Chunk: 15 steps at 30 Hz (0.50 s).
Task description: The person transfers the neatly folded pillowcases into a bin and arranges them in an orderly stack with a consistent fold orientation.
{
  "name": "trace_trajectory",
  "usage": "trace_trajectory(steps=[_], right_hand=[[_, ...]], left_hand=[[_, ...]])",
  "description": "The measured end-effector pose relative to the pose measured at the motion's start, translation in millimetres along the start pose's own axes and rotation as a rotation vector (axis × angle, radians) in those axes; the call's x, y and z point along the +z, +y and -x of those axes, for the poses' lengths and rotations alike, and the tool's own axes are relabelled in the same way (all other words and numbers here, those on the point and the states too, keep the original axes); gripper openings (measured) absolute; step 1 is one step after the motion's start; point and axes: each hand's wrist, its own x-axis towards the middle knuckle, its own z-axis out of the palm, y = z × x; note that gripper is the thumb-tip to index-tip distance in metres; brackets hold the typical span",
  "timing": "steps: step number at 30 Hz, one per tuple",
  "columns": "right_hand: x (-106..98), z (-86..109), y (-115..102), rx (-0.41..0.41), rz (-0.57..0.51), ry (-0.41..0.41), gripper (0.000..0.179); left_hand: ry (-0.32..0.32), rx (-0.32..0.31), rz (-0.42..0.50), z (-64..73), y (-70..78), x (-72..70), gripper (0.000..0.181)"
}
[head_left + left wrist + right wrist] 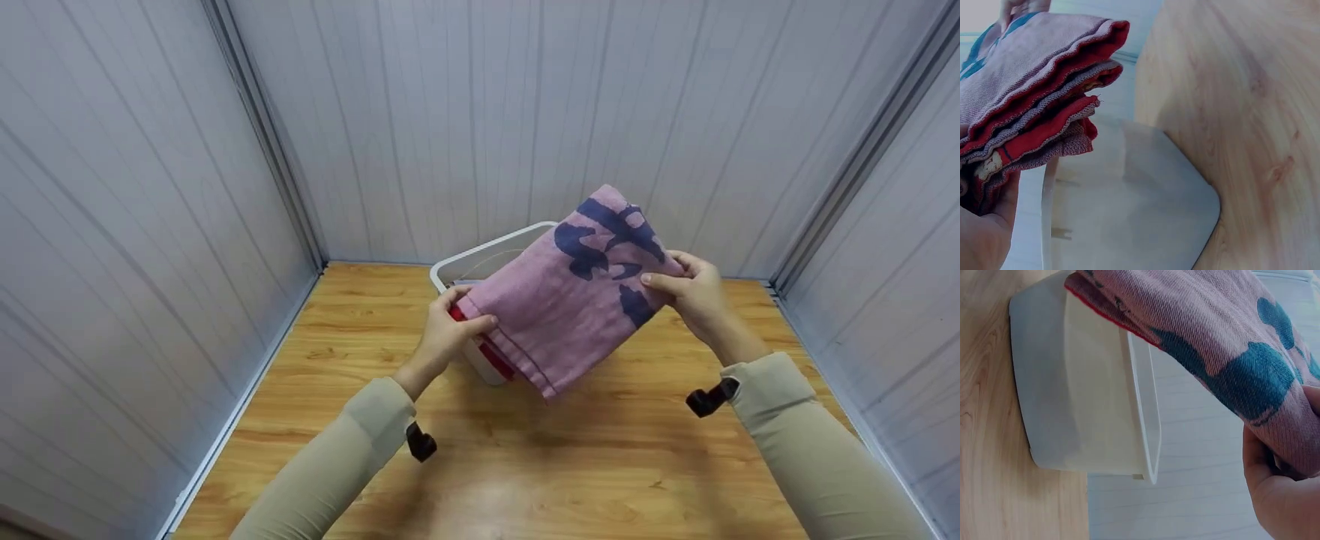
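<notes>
A folded pink towel (555,300) with dark blue patterns is held up between both hands, tilted, in front of a white plastic bin (491,244). My left hand (442,334) pinches its left edge, thumb on top. My right hand (694,292) grips the upper right corner, with the thumb over the cloth. In the left wrist view the towel's (1044,62) stacked layers show red inner sides along the edge. The right wrist view shows the towel (1224,343) overlapping the bin's (1095,394) upper part. Most of the bin's inside is hidden behind the cloth in the head view.
The bin stands on a wood-look floor (600,465) near the back wall (465,112). Pale panelled walls rise at the left (135,225) and right (885,247). A small black camera (421,442) sits at the left wrist, another camera (711,397) at the right.
</notes>
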Motion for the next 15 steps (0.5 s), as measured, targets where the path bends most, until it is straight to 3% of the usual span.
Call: trace_trajectory(steps=[6, 11, 15], right_hand=[[2, -0.2, 7, 0.059, 0.11, 0.067, 0.038], [0, -0.8, 11, 0.094, 0.19, 0.094, 0.042], [-2, -1.3, 14, 0.126, 0.186, 0.085, 0.044]], left_hand=[[0.079, -0.042, 0.045, -14.3, -21.3, -5.8, 0.055], [0.117, -0.092, 0.045, -17.1, -19.0, -3.6, 0.055], [0.135, -0.12, 0.03, -19.5, -17.8, -4.0, 0.055]])
